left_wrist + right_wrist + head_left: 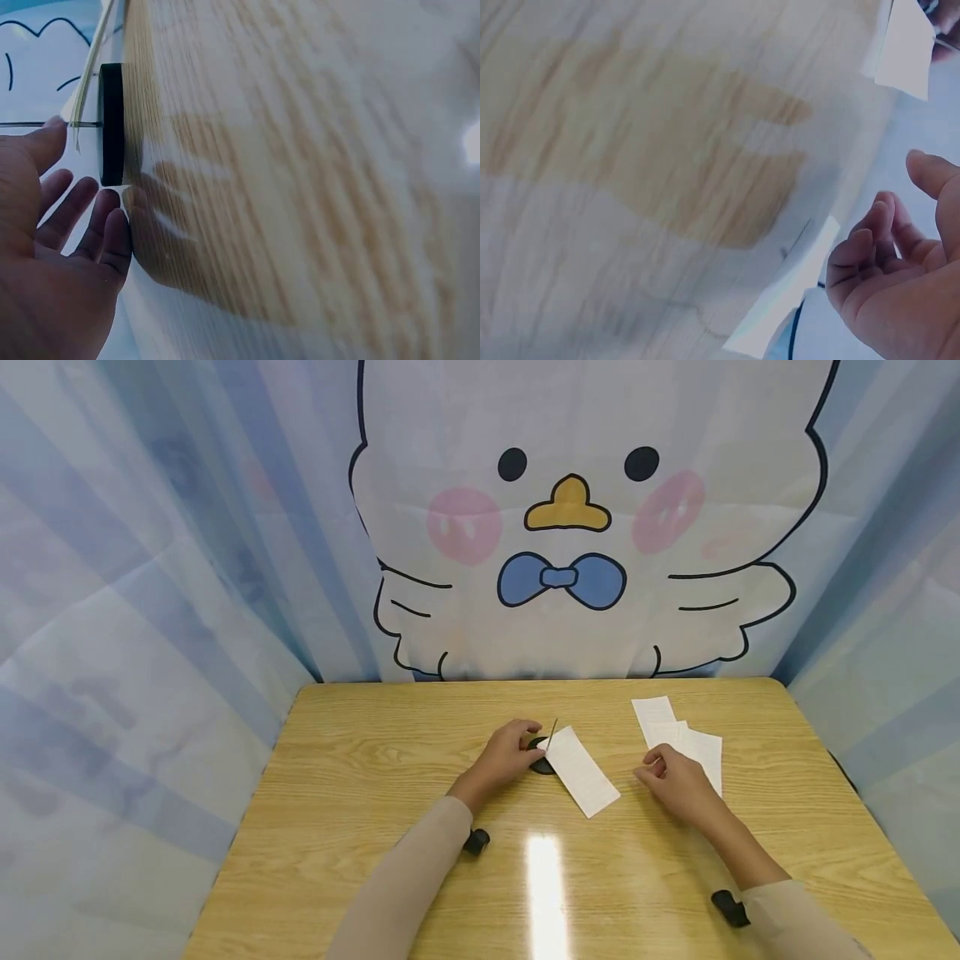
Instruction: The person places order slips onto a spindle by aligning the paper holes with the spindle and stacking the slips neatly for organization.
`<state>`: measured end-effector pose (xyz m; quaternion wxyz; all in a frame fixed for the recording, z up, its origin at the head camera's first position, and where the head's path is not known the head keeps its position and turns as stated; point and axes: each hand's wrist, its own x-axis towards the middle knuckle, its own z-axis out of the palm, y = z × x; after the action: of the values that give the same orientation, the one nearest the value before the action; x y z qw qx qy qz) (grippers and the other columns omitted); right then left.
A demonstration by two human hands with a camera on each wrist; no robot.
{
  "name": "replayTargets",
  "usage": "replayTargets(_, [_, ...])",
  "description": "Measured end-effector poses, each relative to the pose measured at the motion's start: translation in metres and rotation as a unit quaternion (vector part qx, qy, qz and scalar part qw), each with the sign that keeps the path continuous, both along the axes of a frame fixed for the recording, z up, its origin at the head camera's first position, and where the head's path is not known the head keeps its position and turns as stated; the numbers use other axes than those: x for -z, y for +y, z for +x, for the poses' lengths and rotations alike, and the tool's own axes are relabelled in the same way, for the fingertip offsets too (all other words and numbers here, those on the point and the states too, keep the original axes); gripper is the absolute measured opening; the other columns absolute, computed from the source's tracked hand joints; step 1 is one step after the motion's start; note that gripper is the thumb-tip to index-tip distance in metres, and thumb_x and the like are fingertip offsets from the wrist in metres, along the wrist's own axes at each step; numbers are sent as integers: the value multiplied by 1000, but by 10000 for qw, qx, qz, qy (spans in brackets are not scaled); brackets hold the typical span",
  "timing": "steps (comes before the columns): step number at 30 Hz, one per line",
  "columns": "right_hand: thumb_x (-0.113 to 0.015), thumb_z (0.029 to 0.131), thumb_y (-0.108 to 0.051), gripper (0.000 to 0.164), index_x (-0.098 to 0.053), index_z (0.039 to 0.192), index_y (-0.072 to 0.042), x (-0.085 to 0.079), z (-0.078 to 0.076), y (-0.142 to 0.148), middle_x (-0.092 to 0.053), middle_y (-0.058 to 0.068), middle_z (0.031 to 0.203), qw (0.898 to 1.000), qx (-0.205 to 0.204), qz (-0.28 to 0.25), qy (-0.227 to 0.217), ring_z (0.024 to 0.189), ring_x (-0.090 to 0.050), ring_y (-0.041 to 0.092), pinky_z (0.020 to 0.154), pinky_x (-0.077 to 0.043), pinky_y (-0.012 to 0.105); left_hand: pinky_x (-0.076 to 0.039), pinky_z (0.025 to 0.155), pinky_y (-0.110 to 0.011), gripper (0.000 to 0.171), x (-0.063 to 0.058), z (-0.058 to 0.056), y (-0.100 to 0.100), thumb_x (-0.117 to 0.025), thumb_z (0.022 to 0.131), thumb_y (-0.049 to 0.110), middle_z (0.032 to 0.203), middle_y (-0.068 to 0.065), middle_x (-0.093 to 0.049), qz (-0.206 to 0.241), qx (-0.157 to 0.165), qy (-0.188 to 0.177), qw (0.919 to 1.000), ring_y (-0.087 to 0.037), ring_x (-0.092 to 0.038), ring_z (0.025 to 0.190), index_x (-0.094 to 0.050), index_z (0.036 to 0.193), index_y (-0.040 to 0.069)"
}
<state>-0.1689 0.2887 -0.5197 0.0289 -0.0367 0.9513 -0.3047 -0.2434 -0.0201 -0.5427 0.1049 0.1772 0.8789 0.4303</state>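
Note:
A bill spike with a round black base and a thin upright metal rod stands on the table. One end of a white paper slip is at the rod, which appears to pass through it above the base. My left hand is beside the spike, its thumb at the slip's edge and the other fingers relaxed. To the right, my right hand hovers by several overlapping white slips. In the right wrist view its fingers curl loosely, with nothing between them and the thumb.
The wooden table reaches back to a curtain with a cartoon bird. More curtain hangs at both sides. Black straps show at the wrists. A bright reflection lies on the tabletop's front middle.

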Motion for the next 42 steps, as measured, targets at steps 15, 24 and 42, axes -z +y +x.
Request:
replayTargets(15, [-62,104,-40,73,-40,147,15,-12,-5,55,-49,37,136,9961,851,93,-233,120,-54,52,93,-51,62,-47,111,-38,65,3,0,-2,-85,88,27,144,-9,-58,-734,511,534,9946,-24,-55,134,-59,145,10])
replayTargets(24, [-62,101,-50,87,-34,144,21,-7,-5,87,-46,43,134,9904,1234,128,-618,120,-49,57,95,-47,65,-45,112,-40,65,5,2,1,-85,88,29,146,-7,-57,-934,443,495,9934,-26,-52,136,-59,145,13])
replayTargets(42, [-73,92,-53,74,-57,107,17,7,-3,99,-55,36,101,9886,994,787,-809,89,-51,41,70,-45,44,-47,109,-40,64,4,4,1,-84,89,31,145,-8,-55,-1097,418,532,9917,-26,-52,134,-59,145,13])
